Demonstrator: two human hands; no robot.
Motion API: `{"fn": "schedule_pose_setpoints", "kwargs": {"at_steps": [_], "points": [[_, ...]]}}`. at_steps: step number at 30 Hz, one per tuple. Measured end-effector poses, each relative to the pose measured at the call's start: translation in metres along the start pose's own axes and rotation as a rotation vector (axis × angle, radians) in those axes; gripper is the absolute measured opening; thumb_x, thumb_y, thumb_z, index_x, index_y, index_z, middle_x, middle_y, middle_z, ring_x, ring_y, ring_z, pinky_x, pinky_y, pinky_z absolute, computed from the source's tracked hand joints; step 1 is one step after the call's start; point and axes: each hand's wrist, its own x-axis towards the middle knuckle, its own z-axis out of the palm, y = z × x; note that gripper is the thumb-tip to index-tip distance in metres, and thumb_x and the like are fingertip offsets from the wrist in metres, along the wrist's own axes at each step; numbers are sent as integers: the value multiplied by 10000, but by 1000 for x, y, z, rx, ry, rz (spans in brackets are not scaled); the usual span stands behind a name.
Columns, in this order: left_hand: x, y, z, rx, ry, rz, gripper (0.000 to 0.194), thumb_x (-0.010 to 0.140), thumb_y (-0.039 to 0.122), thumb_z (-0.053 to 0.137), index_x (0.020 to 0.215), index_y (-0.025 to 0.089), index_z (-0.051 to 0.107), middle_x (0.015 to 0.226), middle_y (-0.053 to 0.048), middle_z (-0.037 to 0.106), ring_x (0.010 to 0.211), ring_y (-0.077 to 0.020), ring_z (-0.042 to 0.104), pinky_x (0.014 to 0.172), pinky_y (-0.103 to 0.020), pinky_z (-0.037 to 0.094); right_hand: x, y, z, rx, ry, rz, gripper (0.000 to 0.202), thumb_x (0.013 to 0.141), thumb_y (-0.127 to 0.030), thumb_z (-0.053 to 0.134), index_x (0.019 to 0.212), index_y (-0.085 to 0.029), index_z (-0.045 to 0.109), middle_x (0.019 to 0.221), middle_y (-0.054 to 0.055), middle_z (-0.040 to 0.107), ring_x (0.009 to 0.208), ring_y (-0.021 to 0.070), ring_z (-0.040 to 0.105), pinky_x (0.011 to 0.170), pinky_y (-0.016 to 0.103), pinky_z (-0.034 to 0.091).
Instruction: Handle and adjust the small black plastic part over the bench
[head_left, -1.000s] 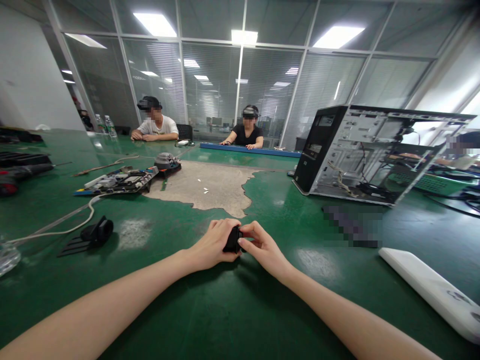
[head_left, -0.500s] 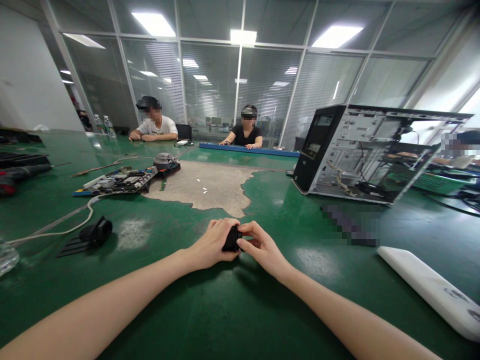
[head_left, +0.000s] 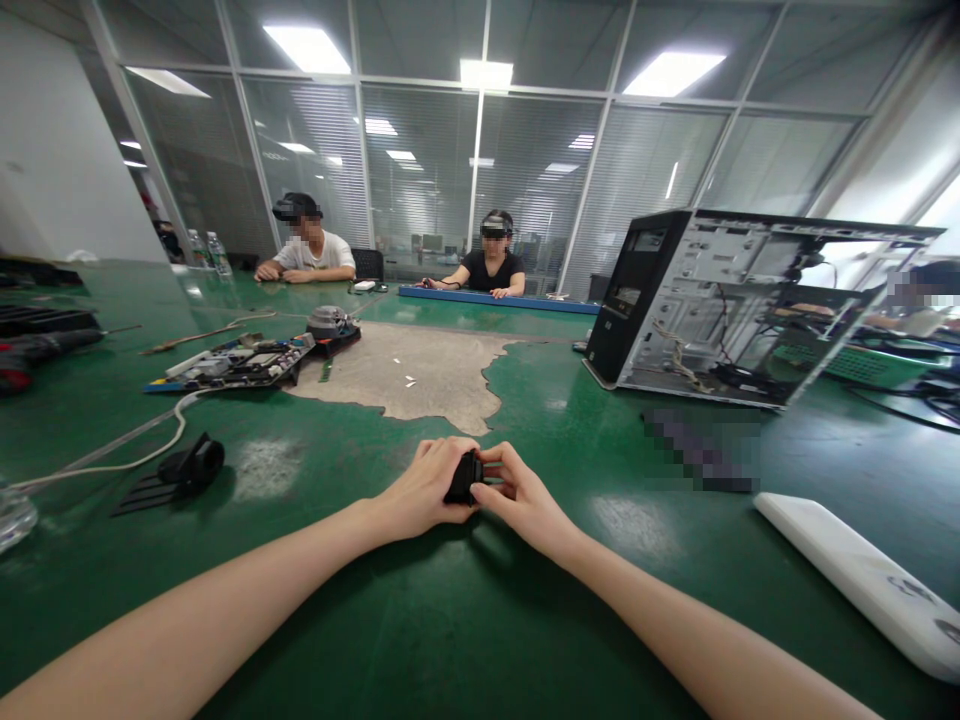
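Note:
In the middle of the head view, a small black boxy part (head_left: 460,480) sits between my hands, just above the green table (head_left: 420,620). My left hand (head_left: 426,488) is wrapped round its left side, thumb below and fingers over the top. From the right, my right hand (head_left: 517,490) pinches the part's right edge between thumb and fingertips. Its exact kind is hard to make out, as the fingers cover much of it. To the left lies a black plastic piece with a round ring and slats (head_left: 184,470).
An opened computer case (head_left: 637,310) stands at right, near a white power-bank-like slab (head_left: 855,580). At left lie a circuit board (head_left: 232,362), a fan cooler (head_left: 334,325) and a white cable (head_left: 176,425). Two people (head_left: 495,268) sit across the table; another is at far right.
My right fingers have shifted slightly on the black part's right edge; my left hand keeps its hold. Across the table, one person's hand has moved a little to the left.

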Motion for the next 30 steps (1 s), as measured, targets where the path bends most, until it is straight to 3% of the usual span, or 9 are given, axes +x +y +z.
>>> {"fn": "schedule_pose_setpoints", "kwargs": {"at_steps": [5, 12, 20, 30], "points": [[0, 1, 0, -1, 4, 0, 567, 706, 243, 615, 1161, 225, 278, 1099, -52, 481, 1002, -223, 458, 865, -364, 301, 1, 4, 0, -4, 52, -43, 158, 771, -310, 551, 865, -211, 472, 922, 15, 513, 908, 154, 542, 700, 265, 489], [0, 1, 0, -6, 8, 0, 572, 702, 251, 615, 1165, 222, 280, 1085, -53, 488, 994, -225, 459, 867, -367, 300, 2, 7, -2, -39, 5, 44, 252, 784, -288, 528, 1007, -209, 441, 945, 39, 530, 824, 147, 548, 718, 320, 489], [1, 2, -2, -15, 4, -3, 559, 707, 242, 606, 1158, 224, 277, 1084, -55, 490, 993, -226, 460, 862, -369, 299, -1, -2, 0, -120, 46, -66, 127, 794, -275, 518, 898, -211, 486, 921, 22, 511, 898, 160, 532, 708, 285, 479], [0, 0, 0, -14, 10, 1, 560, 702, 248, 609, 1164, 223, 294, 1088, -54, 492, 993, -228, 466, 871, -370, 297, 0, 0, 0, -105, -12, 14, 196, 798, -258, 500, 979, -203, 450, 925, 34, 544, 848, 155, 548, 736, 322, 473]]}}
